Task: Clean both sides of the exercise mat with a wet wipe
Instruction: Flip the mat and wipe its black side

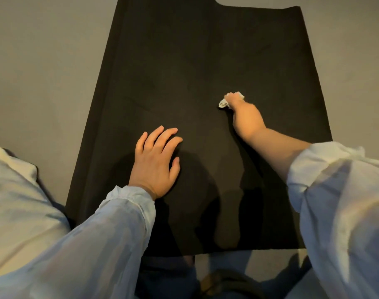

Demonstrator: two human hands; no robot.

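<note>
Wiping of the upward face is under way: the right hand clutches the bunched wet wipe against the black exercise mat spread on the floor, the left hand lies flat with fingers spread (steadying it, probably), and next come further strokes, then a flip.

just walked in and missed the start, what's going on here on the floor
A person is leaning over a black exercise mat spread flat on a grey floor. Their right hand holds a crumpled white wet wipe and presses it against the mat's upper surface, out toward the right side. The left hand lies flat with fingers spread, bracing on the mat nearer the body. Only the side facing up is being wiped now.
</note>
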